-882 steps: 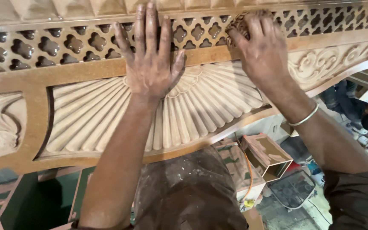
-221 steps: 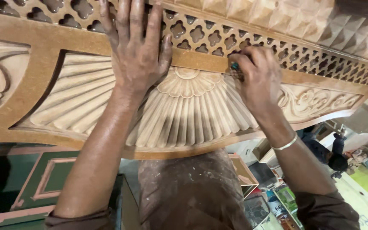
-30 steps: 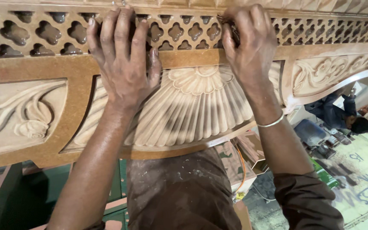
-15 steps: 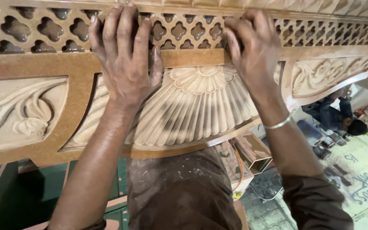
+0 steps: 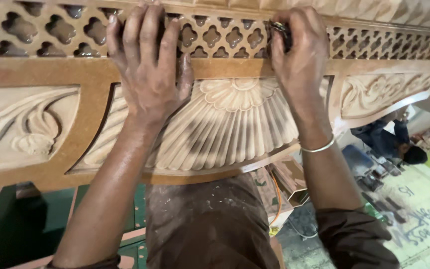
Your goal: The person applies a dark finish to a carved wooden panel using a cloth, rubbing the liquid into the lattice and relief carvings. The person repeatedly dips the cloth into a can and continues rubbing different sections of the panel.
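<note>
A long carved wooden panel (image 5: 36, 74) fills the upper view, with a pierced lattice band (image 5: 215, 37) along the top and a fan-shaped fluted carving (image 5: 225, 129) in the middle. My left hand (image 5: 148, 69) lies flat on the panel, fingers spread over the lattice and the plain rail. My right hand (image 5: 299, 50) is curled around a small dark tool (image 5: 280, 31) pressed against the lattice; most of the tool is hidden by the fingers. A thin metal bangle (image 5: 317, 148) sits on my right wrist.
Scroll carvings flank the fan at left (image 5: 23, 127) and right (image 5: 384, 92). Below the panel are my dusty brown clothes (image 5: 205, 224), a small wooden box (image 5: 287, 187), green framed boards (image 5: 6, 224), and another person (image 5: 394, 144) crouched on the floor at right.
My right hand has shifted slightly along the lattice while staying curled on the tool. The left hand stays flat in about the same place; the view has shifted a little.
</note>
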